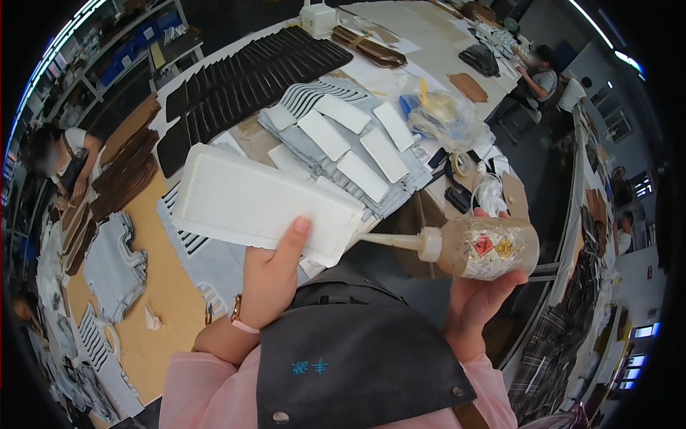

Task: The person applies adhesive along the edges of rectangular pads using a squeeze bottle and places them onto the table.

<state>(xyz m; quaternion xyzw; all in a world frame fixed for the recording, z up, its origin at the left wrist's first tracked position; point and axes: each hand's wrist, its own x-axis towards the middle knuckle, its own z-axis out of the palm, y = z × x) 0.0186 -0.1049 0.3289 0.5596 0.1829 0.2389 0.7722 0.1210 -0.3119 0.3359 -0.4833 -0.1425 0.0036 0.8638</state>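
My left hand (pixel 275 268) grips a flat white rectangular panel (pixel 250 200) by its near edge, thumb lying on top. In my right hand (pixel 486 293) is a clear squeeze bottle (pixel 493 247) with hazard labels, tipped on its side. Its long nozzle (pixel 389 240) points left, and the tip is at the panel's right end; whether it touches I cannot tell. Beyond the panel, several small white rectangular pieces (pixel 323 134) lie on a stack of grey cut material (pixel 343 175). Part of that stack is hidden behind the panel.
Rows of dark strips (pixel 250 82) cover the table's far left. Brown pieces (pixel 121 179) and grey cut pieces (pixel 114 264) lie left. Right of the stack are a plastic bag (pixel 454 118) and a tape roll (pixel 461 165). Other people (pixel 539 79) sit at tables farther off.
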